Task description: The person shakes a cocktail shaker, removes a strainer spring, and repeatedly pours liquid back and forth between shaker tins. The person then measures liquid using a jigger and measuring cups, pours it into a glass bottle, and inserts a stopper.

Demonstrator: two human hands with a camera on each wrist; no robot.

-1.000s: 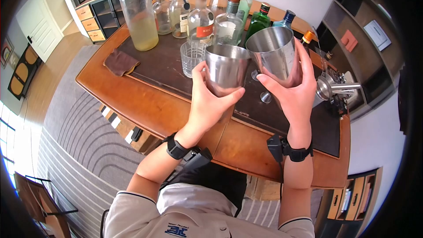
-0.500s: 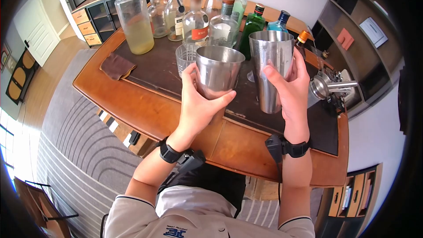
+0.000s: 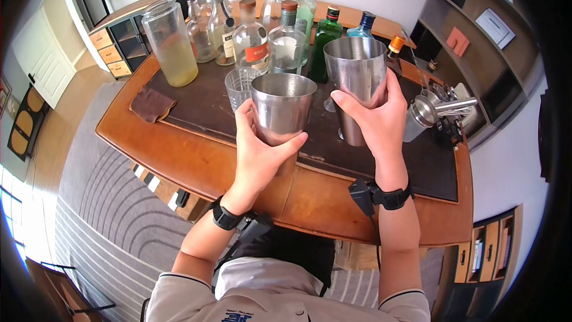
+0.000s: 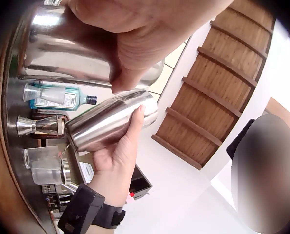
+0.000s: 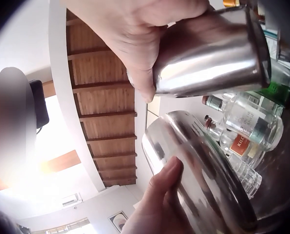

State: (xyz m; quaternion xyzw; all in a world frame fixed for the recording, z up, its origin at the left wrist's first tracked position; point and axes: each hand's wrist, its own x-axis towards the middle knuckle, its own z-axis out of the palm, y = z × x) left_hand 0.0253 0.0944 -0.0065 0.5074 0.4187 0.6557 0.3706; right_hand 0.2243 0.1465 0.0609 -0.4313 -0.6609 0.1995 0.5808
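Note:
My left hand (image 3: 262,152) grips a shorter steel shaker tin (image 3: 285,107) round its side, thumb at the front near the base. The tin stands upright above the table, mouth up. In my right hand (image 3: 381,116) is a taller steel shaker tin (image 3: 356,74), held round its middle with the thumb across the front. Its mouth is up and it leans slightly. The two tins are apart, side by side at chest height. From the left wrist view, the taller tin (image 4: 111,122) shows beyond the shorter one (image 4: 67,53). Their contents are hidden.
Behind the tins stand a cut-glass tumbler (image 3: 239,86), several bottles (image 3: 250,42) and a pitcher of cloudy yellow liquid (image 3: 173,53). A brown cloth (image 3: 152,105) lies at the left. A steel jigger (image 4: 37,126) and a strainer-topped glass (image 3: 417,122) are to the right.
The taller tin, tipped with its mouth towards the shorter tin a second ago, has turned back nearly upright. Both hands keep their hold, and the view has shifted slightly.

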